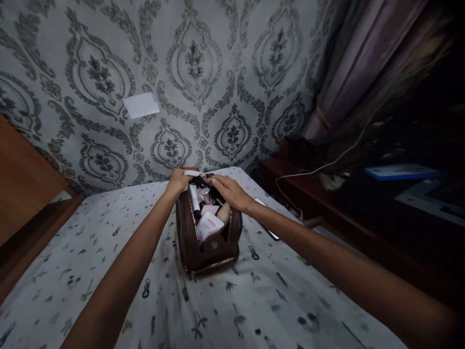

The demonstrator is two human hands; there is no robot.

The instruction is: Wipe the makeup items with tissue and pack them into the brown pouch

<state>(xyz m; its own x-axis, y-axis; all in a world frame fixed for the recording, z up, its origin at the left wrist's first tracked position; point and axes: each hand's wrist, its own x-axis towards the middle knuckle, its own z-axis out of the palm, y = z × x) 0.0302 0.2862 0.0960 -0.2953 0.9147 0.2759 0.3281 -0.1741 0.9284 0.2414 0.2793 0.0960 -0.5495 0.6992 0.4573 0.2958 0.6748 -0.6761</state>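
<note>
Patterned grey wallpaper [196, 63] fills the upper frame behind a bed [145, 295] with a printed white sheet. On it, at the centre of the frame, stands a brown bag [225, 252], its zipped top spread wide, which probably keeps the contents in view and within reach. Packed inside, propped against one another, are a white tube [194, 198] with a dark cap, a white packet [211, 224] with pink lettering, a pink piece [209, 209] and a beige rounded item [224, 214]; this crowding likely holds them up and hides whatever lies beneath.

At the bag's far left rim, the left hand [177, 181] is curled beside a white, cloth-like scrap [192, 172]; whether it grips that or the rim, I cannot tell. Opposite, the right hand [228, 188] reaches over the far right edge with bent fingers; its own fingers and the dim light hide whether it grasps anything.

Right of the bag, the right forearm partly covers a phone [272, 235]. Farther right, a white cable [341, 157] trails below a bunched curtain [348, 77]. Wooden furniture [29, 179] borders the left edge, and a pale card [141, 105] shows against the wallpaper, upper left.
</note>
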